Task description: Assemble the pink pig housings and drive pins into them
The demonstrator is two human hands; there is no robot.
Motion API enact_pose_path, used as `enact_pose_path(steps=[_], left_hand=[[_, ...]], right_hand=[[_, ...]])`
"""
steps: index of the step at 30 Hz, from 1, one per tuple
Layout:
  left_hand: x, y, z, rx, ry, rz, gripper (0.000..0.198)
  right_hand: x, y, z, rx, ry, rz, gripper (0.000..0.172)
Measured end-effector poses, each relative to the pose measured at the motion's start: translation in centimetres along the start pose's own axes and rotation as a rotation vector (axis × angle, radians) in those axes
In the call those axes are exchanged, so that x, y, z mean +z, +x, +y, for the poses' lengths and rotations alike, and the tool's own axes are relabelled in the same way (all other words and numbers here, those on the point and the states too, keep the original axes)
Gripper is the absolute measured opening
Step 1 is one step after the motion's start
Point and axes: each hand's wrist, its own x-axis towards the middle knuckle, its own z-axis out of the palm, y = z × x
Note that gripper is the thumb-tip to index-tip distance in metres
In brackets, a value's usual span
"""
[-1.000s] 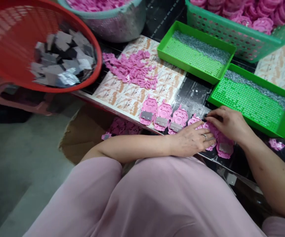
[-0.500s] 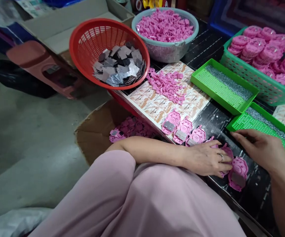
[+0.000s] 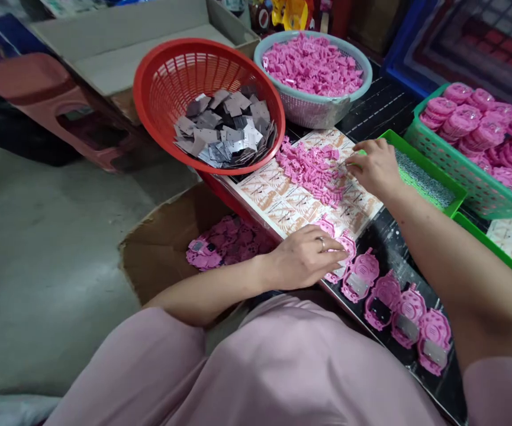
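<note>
A slanting row of pink plastic casings [image 3: 361,275] lies along the table's near edge, most with a grey metal plate in the lower part. One casing [image 3: 382,300] in the row shows a dark recess instead. My left hand [image 3: 306,255], with a ring on one finger, rests its outstretched fingers over the casings at the row's far left end, partly hiding them. Beyond it, my right hand [image 3: 376,168] hovers with thumb and fingers apart, just right of a pile of small pink plastic pieces [image 3: 311,168]. I see nothing held in it.
A red basket [image 3: 149,112] holds grey metal plates; a pale blue basket [image 3: 313,112] is heaped with pink pieces. Green trays [image 3: 457,204] of small metal bits and a teal basket [image 3: 464,171] of pink casings stand right. Below the edge, a cardboard box [image 3: 149,248] contains more casings.
My right hand has moved from the near green tray to beside the small pink pieces. My left hand has slid left along the row, uncovering casings at the right end.
</note>
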Motion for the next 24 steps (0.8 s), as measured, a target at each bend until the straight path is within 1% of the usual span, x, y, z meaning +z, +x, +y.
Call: enact_pose_path(steps=[3, 7, 10, 14, 17, 20, 22, 24], left_hand=[[-1.0, -1.7, -1.1, -0.084, -0.018, 0.014, 0.017], [-1.6, -3.2, -2.3, -0.185, -0.05, 0.045, 0.015], [-1.6, -3.4, -2.9, -0.195, -0.07, 0.068, 0.015], [-1.7, -2.7, -3.1, -0.173, -0.082, 0.064, 0.014], [-1.9, -2.3, -3.2, -0.161, -0.088, 0.058, 0.014], [-2.0, -2.3, -3.5, -0.139, -0.083, 0.083, 0.014], [-2.1, -2.4, -3.7, -0.131, -0.07, 0.095, 0.014], [-2.2, -2.5, -3.8, -0.136, -0.064, 0.098, 0.013]], right_hand=[[1.6, 1.7, 0.0, -0.02, -0.019, 0.007, 0.029], [2.7, 2.5, 0.2, -0.042, -0.037, -0.003, 0.029], [3.1, 2.8, 0.2, -0.019, -0.043, -0.016, 0.028], [3.3, 2.9, -0.5, 0.024, 0.02, 0.008, 0.025], [2.7, 2.4, -1.2, 0.042, 0.064, 0.058, 0.02], [1.3, 1.2, -1.4, 0.097, 0.119, 0.113, 0.016], [-0.1, 0.0, -0.6, 0.14, 0.146, 0.137, 0.014], [-1.5, -1.2, 1.1, 0.209, 0.209, 0.187, 0.011]])
